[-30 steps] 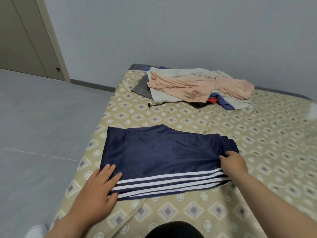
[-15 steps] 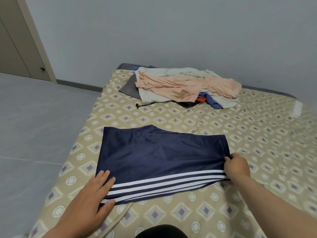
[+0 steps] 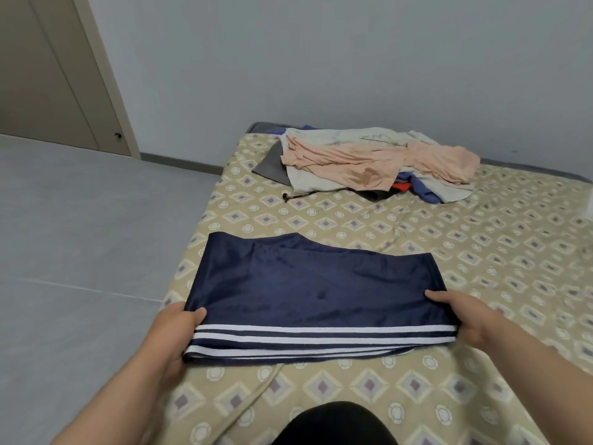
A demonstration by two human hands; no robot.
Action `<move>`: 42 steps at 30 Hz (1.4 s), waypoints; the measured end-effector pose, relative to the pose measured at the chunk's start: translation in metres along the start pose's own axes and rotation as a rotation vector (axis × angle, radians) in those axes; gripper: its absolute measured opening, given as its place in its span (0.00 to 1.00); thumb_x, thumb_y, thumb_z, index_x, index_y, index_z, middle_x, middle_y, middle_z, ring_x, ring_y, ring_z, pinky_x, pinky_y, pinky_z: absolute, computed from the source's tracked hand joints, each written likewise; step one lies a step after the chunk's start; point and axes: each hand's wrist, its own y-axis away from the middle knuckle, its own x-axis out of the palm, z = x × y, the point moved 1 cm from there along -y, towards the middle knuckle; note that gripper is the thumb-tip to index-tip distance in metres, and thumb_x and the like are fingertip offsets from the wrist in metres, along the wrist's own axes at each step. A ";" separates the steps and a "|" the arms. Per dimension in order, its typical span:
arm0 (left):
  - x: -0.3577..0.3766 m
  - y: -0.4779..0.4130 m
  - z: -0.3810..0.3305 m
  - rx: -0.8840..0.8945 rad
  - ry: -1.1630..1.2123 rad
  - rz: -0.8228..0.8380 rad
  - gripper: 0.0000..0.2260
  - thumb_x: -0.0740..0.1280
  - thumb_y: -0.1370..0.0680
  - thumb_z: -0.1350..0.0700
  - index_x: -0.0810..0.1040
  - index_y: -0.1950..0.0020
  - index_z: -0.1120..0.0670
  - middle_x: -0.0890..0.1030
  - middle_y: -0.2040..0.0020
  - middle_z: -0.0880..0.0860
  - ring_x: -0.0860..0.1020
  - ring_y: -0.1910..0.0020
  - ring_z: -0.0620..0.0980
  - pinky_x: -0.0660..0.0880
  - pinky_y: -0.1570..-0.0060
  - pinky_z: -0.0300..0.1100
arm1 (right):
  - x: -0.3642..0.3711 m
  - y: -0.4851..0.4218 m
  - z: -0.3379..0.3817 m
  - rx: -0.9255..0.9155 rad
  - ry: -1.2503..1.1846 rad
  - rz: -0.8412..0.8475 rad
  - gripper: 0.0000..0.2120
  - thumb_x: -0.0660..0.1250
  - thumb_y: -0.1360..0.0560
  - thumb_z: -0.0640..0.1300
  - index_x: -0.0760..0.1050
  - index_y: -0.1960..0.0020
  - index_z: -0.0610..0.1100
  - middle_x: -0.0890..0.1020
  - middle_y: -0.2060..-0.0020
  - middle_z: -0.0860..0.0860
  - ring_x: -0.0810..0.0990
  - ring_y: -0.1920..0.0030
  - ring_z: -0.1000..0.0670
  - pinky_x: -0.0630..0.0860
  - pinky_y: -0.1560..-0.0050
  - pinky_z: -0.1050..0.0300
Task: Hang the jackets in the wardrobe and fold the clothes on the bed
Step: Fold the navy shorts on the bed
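A folded navy garment (image 3: 314,290) with white stripes along its near edge lies flat on the bed (image 3: 481,252). My left hand (image 3: 175,335) grips its near left end, thumb on top and fingers underneath. At the garment's near right end my right hand (image 3: 465,319) holds the fabric the same way, thumb lying on top. A heap of unfolded clothes (image 3: 369,162), peach and cream on top with grey, blue and red pieces under it, sits at the far side of the bed.
The bed has a tan patterned cover and its left edge borders grey floor (image 3: 80,252). A beige door (image 3: 48,75) stands at the far left. A grey wall runs behind the bed. A small black cord end (image 3: 288,196) lies near the heap.
Both hands went from resting on top of the navy garment to gripping its two near ends. The left hand slid to the left edge. The view shifted.
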 end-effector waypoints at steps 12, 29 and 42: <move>-0.117 0.022 0.050 0.176 -0.833 -0.434 0.22 0.70 0.25 0.52 0.72 0.35 0.61 0.77 0.40 0.62 0.76 0.43 0.64 0.74 0.47 0.52 | 0.122 0.057 -0.059 -0.064 0.009 0.144 0.11 0.67 0.21 0.43 0.77 0.41 0.40 0.86 0.52 0.40 0.86 0.54 0.37 0.82 0.61 0.45; 0.065 0.055 0.015 0.478 -0.671 0.519 0.42 0.57 0.31 0.27 0.52 0.20 0.41 0.51 0.19 0.43 0.49 0.21 0.45 0.49 0.25 0.43 | 0.078 0.155 0.018 -0.183 0.070 0.104 0.14 0.61 0.28 0.40 0.77 0.44 0.36 0.84 0.60 0.38 0.83 0.65 0.40 0.80 0.64 0.50; -0.002 0.067 -0.014 0.087 0.418 0.506 0.29 0.57 0.21 0.37 0.73 0.32 0.57 0.80 0.37 0.58 0.80 0.39 0.57 0.78 0.43 0.52 | 0.273 0.222 0.004 -0.498 0.113 0.376 0.16 0.68 0.33 0.44 0.77 0.46 0.49 0.85 0.55 0.46 0.85 0.58 0.45 0.83 0.56 0.45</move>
